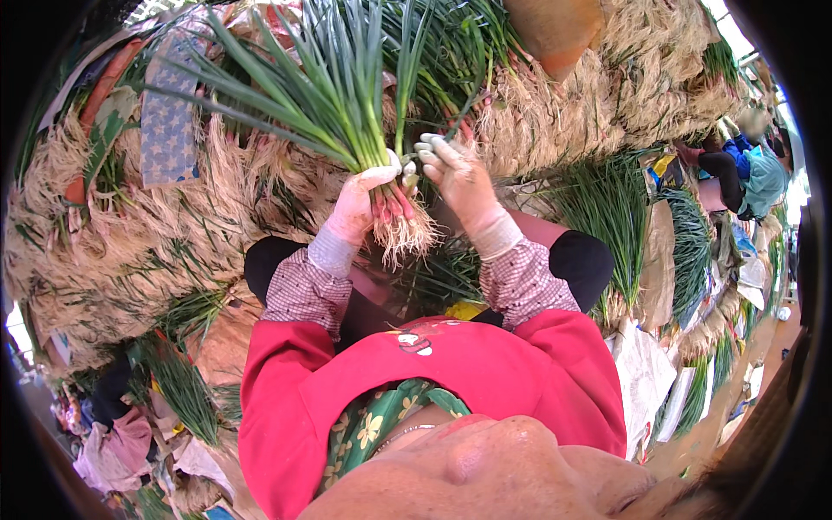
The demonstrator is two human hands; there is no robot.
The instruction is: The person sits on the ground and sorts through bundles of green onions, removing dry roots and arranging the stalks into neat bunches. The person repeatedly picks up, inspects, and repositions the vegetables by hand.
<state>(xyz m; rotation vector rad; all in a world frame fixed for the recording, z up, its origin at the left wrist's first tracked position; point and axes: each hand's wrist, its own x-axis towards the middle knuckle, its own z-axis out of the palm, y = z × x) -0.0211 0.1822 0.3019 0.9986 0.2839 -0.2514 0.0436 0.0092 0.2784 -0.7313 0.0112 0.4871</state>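
Note:
My left hand (356, 203), in a pale glove, is closed around the lower stalks of a bunch of green onions (367, 123). Their long green leaves fan up and away from me, and the reddish bulbs with pale roots (406, 234) hang below the fist. Just right of the bunch is my right hand (458, 179), also in a pale glove, its fingers bent beside the stalks and a thin dark green leaf at its fingertips. Whether the fingers pinch that leaf cannot be told.
A long heap of onions with matted pale roots (559, 117) stretches before me. A star-patterned cloth (168, 123) lies over its left part. More onions (608, 227) stand at my right, near white sacking (640, 383). A person in blue-green clothing (766, 182) is at the far right.

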